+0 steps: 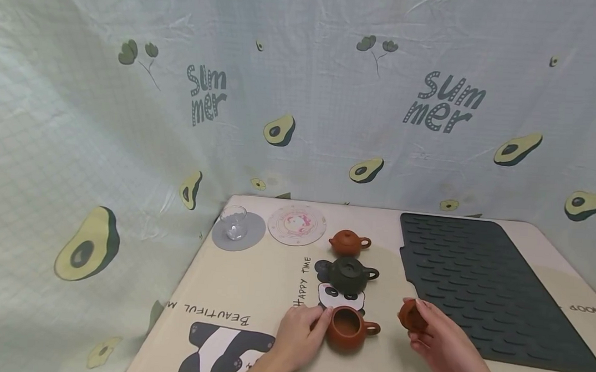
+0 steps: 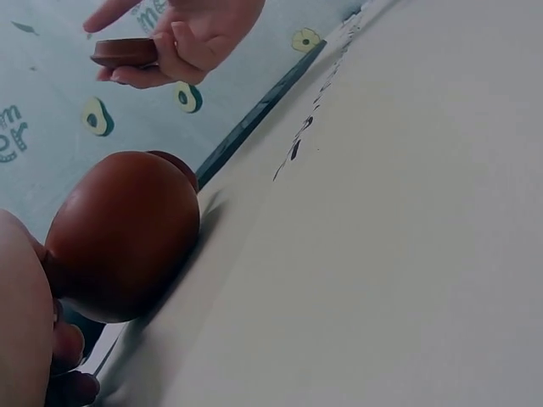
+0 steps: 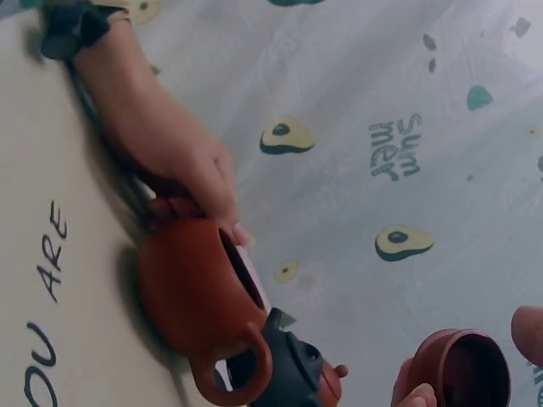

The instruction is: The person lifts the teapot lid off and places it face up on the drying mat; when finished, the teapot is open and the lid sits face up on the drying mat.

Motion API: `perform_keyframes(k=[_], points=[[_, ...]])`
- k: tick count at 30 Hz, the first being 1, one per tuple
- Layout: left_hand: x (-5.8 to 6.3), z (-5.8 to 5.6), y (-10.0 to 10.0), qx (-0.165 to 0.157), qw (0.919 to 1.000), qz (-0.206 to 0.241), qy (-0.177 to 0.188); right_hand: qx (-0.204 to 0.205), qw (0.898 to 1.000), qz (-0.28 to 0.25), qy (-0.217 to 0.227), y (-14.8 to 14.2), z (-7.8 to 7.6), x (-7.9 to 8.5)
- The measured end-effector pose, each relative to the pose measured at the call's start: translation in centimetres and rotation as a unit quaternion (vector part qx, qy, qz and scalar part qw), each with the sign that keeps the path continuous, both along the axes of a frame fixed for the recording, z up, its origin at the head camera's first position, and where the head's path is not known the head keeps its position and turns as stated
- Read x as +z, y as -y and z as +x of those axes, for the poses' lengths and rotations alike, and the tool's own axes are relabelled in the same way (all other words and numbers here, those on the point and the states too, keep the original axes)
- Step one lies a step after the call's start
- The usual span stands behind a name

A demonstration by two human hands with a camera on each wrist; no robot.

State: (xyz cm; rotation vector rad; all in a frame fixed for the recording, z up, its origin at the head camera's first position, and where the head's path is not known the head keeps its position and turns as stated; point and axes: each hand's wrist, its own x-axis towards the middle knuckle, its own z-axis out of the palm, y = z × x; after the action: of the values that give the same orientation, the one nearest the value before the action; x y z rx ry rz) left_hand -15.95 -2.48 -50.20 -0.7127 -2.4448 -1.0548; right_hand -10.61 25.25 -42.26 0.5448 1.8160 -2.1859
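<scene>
Overall, with twelve o'clock at the head view's far side, a pale avocado-print curtain (image 1: 322, 87) stands along the far edge of the counter (image 1: 264, 284) and up its nine o'clock side. A dark ribbed mat (image 1: 473, 288) takes the two-to-four o'clock side; a strip of printed surface separates it from the teapots, and a wider stretch, printed with a panda, reaches the edge at nine. The right hand (image 1: 441, 334), its grip clamped on a lid (image 1: 412, 317), is raised above the counter; the left hand (image 1: 301, 336) pinches the open teapot (image 1: 346, 345) opposite its handle. At eleven, near the far edge, lie a pink-printed disc (image 1: 296, 226) and a grey disc (image 1: 255, 239). The open teapot, round, smooth and reddish brown, stands upright, mouth uncovered, handle toward three. Beyond it at twelve come a black teapot (image 1: 349, 274), then a smaller orange-brown teapot (image 1: 347, 243). A clear glass (image 1: 234, 227) stands on the grey disc. The reddish-brown lid, at three from the open teapot, shows its dark hollow.
</scene>
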Motion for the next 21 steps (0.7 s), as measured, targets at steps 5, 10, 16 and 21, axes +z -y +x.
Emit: perform_keyframes(k=[5,10,16,21], points=[[0.0,0.0,0.1,0.001,1.0,-0.003,-0.002,0.018,0.998,0.056,-0.019,-0.2,0.0,0.4],[0.0,0.0,0.1,0.0,1.0,-0.003,-0.002,0.02,0.989,0.142,-0.026,-0.6,0.1,0.6],[-0.2,-0.1,0.0,-0.002,0.9999,0.004,-0.014,0.043,0.959,0.279,-0.018,-2.0,0.1,0.5],[-0.2,-0.1,0.0,-0.006,0.9999,0.008,-0.01,0.053,0.934,0.353,-0.011,-3.7,-0.3,0.7]])
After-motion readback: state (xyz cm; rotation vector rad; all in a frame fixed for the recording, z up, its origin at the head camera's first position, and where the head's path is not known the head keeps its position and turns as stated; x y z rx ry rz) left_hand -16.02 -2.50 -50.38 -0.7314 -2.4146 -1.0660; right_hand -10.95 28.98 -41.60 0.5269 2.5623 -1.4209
